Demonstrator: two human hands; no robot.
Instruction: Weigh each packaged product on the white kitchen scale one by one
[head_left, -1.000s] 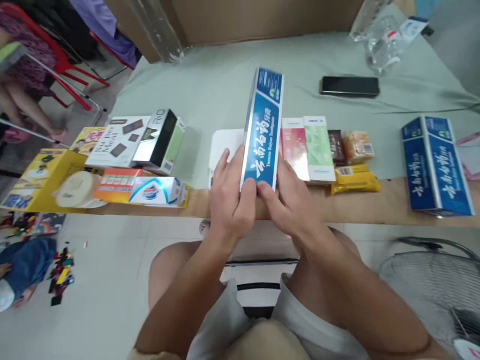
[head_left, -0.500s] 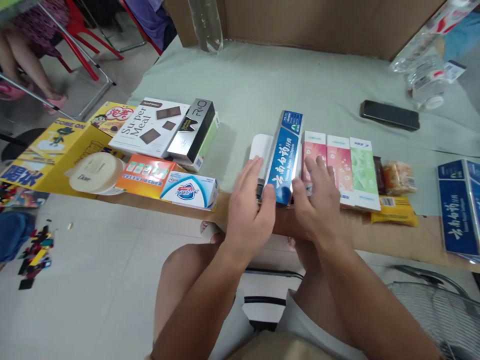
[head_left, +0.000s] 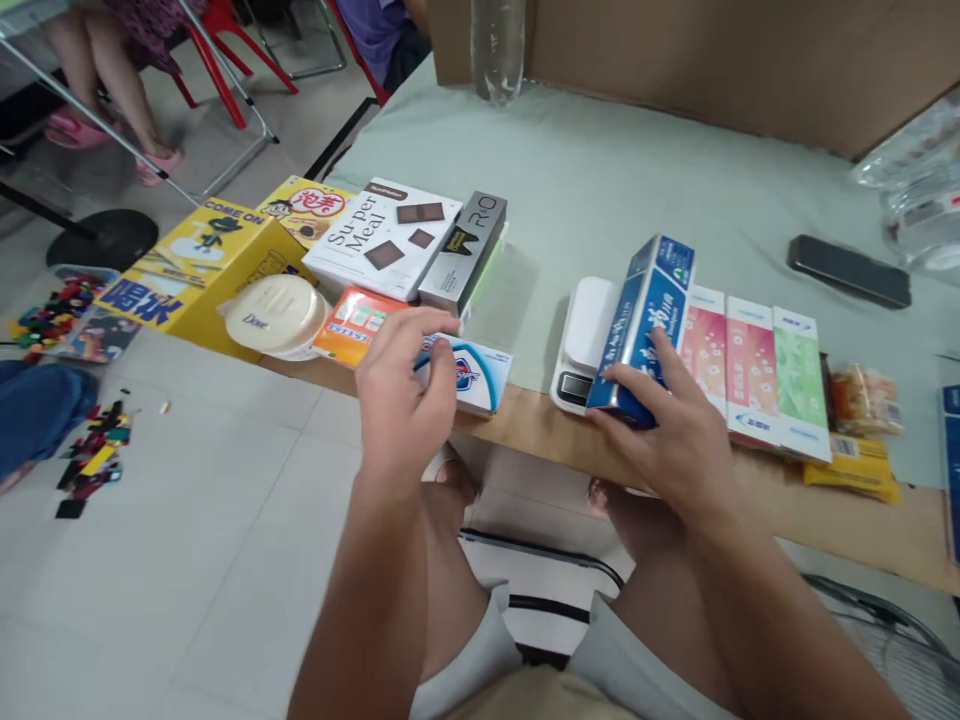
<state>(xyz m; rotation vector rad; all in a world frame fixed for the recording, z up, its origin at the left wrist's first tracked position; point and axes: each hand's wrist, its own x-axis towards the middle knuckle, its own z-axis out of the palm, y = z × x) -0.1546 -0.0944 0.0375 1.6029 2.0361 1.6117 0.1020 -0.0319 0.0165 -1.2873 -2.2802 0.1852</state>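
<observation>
1. Right of centre in the frame: toothpaste box (head_left: pixel 636 320), tilted, overlapping the right side of a white kitchen scale (head_left: pixel 587 318). Cannot tell if resting on it or held just above.
2. On the near half of that box: right hand (head_left: pixel 675 435), opened about to the box's breadth, seeming to have hold of it; underside hidden.
3. Left of centre: left hand (head_left: pixel 405 400), half curled over a soap box (head_left: pixel 481 376), thumb and fingers apart, nothing seen between them. Cannot tell if touching.
4. Step in hand, by judgement: handling the toothpaste box at the scale.
5. For a next move, by judgement: would call for a steady right hold, without knocking the scale.
6. Readable at upper left: "Su-per Meal" on white box (head_left: pixel 382 240), "R" and "O" on grey box (head_left: pixel 463 255), "Dove" on round tub (head_left: pixel 276 312), "COME ON" on yellow box (head_left: pixel 210 270).
7. On the toothpaste box: white Chinese characters, partly covered. On the soap box: brand name partly covered too.
</observation>
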